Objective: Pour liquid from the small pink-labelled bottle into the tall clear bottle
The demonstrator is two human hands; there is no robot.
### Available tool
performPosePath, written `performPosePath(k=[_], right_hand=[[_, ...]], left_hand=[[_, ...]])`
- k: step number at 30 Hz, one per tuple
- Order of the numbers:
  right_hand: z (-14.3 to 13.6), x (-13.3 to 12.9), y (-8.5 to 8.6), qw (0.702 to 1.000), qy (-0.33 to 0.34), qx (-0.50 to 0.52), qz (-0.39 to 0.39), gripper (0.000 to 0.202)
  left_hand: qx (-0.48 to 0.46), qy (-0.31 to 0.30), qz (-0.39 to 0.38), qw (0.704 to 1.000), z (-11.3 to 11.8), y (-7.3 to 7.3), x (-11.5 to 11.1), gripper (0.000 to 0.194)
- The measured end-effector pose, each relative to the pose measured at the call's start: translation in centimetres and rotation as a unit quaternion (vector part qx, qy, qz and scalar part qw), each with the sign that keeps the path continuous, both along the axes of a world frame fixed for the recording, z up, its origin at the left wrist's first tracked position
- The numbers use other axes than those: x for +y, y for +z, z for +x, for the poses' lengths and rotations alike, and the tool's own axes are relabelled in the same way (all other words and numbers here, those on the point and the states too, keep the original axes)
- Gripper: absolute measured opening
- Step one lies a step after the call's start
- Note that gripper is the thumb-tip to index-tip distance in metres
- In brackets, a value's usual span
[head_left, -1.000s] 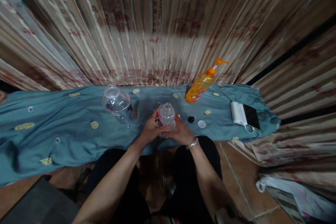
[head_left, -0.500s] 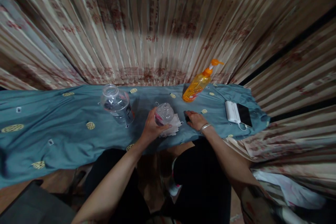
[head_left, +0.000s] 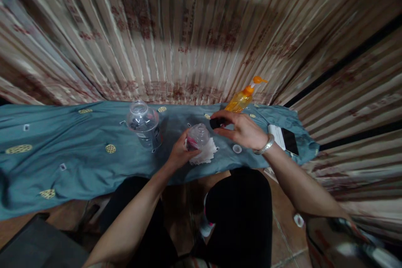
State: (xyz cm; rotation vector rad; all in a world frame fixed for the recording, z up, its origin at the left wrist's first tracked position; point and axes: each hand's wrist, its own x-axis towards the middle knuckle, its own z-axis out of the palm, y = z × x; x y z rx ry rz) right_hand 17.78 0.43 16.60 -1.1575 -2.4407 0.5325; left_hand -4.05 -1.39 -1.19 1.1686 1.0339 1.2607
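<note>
My left hand (head_left: 182,150) is closed around the side of a small clear plastic bottle (head_left: 199,135), uncapped and with a pink label. Beneath it lies a crumpled white tissue (head_left: 205,154) on the cloth. My right hand (head_left: 246,129) pinches a black cap (head_left: 216,123) between thumb and fingers, raised to the right of the bottle's neck and apart from it. A small whitish round disc (head_left: 237,148) lies below my right hand. Behind that hand stands an orange pump bottle (head_left: 241,99), its lower part hidden.
A larger clear plastic bottle (head_left: 144,125), open at the top, stands on the left. At the right end lie a white power bank (head_left: 275,134) and a black phone (head_left: 289,141). A teal patterned cloth (head_left: 78,155) covers the surface; a striped curtain (head_left: 172,29) hangs behind.
My right hand has lifted the black cap off the cloth and brought it up beside the bottle's neck, uncovering the round disc. My left hand keeps its hold on the bottle.
</note>
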Motion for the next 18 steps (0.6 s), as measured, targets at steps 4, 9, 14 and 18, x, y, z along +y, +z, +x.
performPosePath(k=[4, 9, 14, 18], right_hand=[[-2.8, 0.3, 2.3, 0.990, 0.095, -0.101, 0.037, 0.032], [-4.9, 0.6, 2.9, 0.964, 0.137, -0.214, 0.072, 0.027], [-6.2, 0.5, 3.4, 0.939, 0.140, -0.304, 0.078, 0.024], [-6.8, 0.5, 3.3, 0.929, 0.128, -0.335, 0.086, 0.024]], left_hand=[[0.064, 0.024, 0.030, 0.997, -0.2, -0.4, 0.1, 0.090], [0.115, 0.030, 0.065, 0.991, -0.3, -0.4, 0.1, 0.085], [0.137, 0.033, 0.089, 0.986, -0.3, -0.4, 0.1, 0.082], [0.142, 0.028, 0.091, 0.985, -0.2, -0.4, 0.0, 0.083]])
